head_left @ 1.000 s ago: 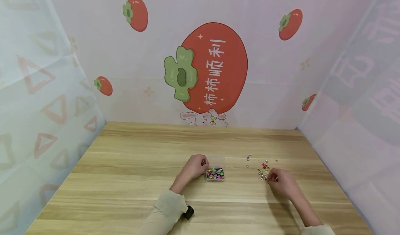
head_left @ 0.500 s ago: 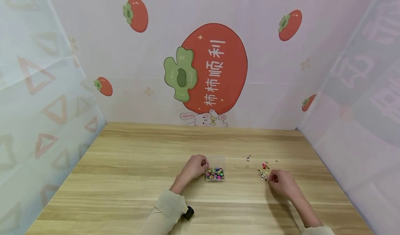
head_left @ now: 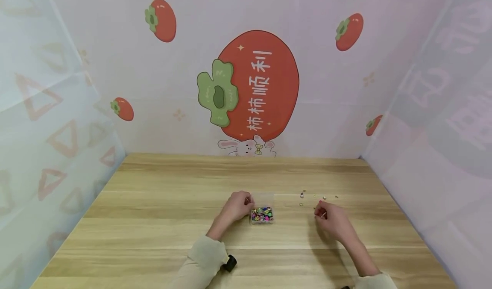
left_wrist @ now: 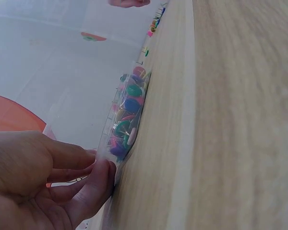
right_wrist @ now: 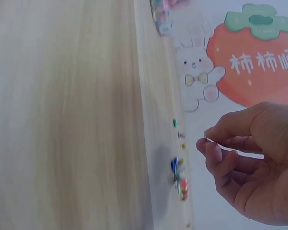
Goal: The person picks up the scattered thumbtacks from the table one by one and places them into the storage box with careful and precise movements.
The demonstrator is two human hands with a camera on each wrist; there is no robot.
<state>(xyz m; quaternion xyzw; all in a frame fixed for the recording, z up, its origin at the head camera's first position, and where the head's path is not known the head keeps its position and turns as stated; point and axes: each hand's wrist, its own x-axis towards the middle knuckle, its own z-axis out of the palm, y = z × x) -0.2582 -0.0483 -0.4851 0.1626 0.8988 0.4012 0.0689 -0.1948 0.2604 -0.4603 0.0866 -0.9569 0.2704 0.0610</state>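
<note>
Well, a little clear box [head_left: 262, 222] sits on the wooden table [head_left: 173, 212], near the middle. It is full of bright pins [head_left: 262, 214], pink, green, blue and yellow, all in a jumble. Its see-through lid [head_left: 263, 199] is open at the back. The left hand [head_left: 237, 205] is at the box's left side, and its thumb and fingers pinch the clear edge. To the right of the box, well apart from it, more loose pins [head_left: 301, 196] lie on the table, and the hand there hides some. The right hand [head_left: 336, 222] is held up just over the table, with thumb and finger pinching a tiny pale thing [right_wrist: 205, 135], too small to tell what it is. Both arms have light sleeves [head_left: 207, 255]. Behind the table, the back wall [head_left: 153, 75] shows a big red fruit [head_left: 282, 88] and a white bunny [head_left: 247, 147] with a yellow bow.
</note>
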